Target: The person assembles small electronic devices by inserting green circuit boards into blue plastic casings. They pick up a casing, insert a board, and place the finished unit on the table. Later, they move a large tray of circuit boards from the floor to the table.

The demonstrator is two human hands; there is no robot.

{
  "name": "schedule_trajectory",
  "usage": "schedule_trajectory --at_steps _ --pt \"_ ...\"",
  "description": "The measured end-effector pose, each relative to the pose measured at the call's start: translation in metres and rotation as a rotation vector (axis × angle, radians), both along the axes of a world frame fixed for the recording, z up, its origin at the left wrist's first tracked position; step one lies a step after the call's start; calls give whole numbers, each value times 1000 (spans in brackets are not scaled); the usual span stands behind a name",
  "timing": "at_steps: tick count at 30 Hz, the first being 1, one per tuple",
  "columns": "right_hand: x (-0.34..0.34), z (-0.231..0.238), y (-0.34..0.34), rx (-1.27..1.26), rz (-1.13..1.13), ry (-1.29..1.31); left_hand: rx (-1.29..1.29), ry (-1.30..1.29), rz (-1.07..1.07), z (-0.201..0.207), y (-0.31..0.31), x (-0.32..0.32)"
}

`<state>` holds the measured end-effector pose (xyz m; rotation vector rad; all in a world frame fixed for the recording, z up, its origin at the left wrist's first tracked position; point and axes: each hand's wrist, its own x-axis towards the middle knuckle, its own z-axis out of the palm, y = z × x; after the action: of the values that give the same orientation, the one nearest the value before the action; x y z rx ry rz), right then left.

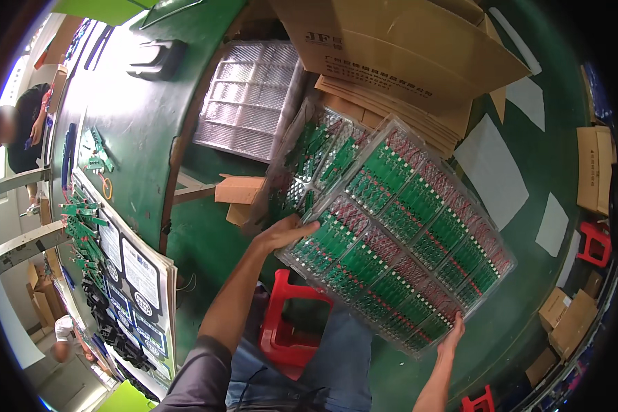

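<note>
A clear plastic tray [398, 240] full of green circuit boards with red wires is held tilted in front of me, above my knees. My left hand [290, 232] grips its left corner, fingers partly hidden by the edge. At the lower right corner, my right hand [452, 335] is closed on the rim. Behind the held tray, and partly covered by it, is another clear tray [316, 154] with fewer green boards in it. Farther back lies a stack of empty-looking clear trays [250, 89].
An open cardboard box [405, 55] stands at the back, beside flattened cardboard. The green workbench [144, 117] on the left bears loose circuit boards [82, 233] and printed sheets. A red stool [281, 336] is by my legs. White sheets [494, 172] lie on the green floor. Two people are far left.
</note>
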<state>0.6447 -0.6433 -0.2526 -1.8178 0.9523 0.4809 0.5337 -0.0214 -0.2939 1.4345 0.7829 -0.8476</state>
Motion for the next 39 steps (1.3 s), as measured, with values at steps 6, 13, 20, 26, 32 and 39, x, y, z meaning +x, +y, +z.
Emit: schedule_trajectory --at_steps 6,13,20,26,32,39 --pt "7 9 13 -5 -13 -38 46 -180 209 -14 -25 -1" --pt "17 7 -16 168 35 -95 142 -229 262 20 -50 -44" --pt "51 164 67 -140 344 -24 216 -352 386 149 -131 -104" --pt "102 285 140 -89 699 -159 211 -425 802 312 -156 -195" --pt "85 364 276 219 1064 -327 482 -465 1252 377 -168 -364" --pt "-101 371 513 578 1394 -308 350 -577 1841 383 -189 -577"
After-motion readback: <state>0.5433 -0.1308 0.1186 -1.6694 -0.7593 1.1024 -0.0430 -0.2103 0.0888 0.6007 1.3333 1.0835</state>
